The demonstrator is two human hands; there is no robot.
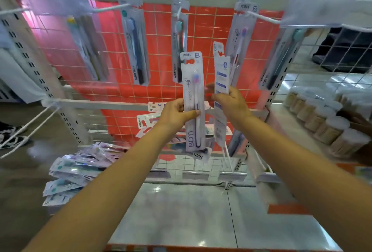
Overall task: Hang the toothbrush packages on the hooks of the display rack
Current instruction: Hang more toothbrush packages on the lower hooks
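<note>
My left hand [177, 114] grips a white toothbrush package [192, 82] upright at its middle, front side towards me, a purple-headed brush inside. Right beside it my right hand [231, 103] holds a second package [221, 74], back side towards me, also upright. Both are raised in front of the wire display rack [159, 36]. Several packages hang from the rack's white hooks: a dark-blue brush [135, 50], a teal-headed one [179, 36], a pink-headed one [240, 40] and one at the right [281, 60]. A white hook [261, 17] juts out at the upper right.
A pile of loose toothbrush packages [80, 169] lies on the lower shelf at the left, more [149, 119] behind my hands. Two bare hooks [30, 129] stick out at the left. Jars with white lids [326, 119] line the shelf at the right. A grey shelf board [201, 211] spreads below.
</note>
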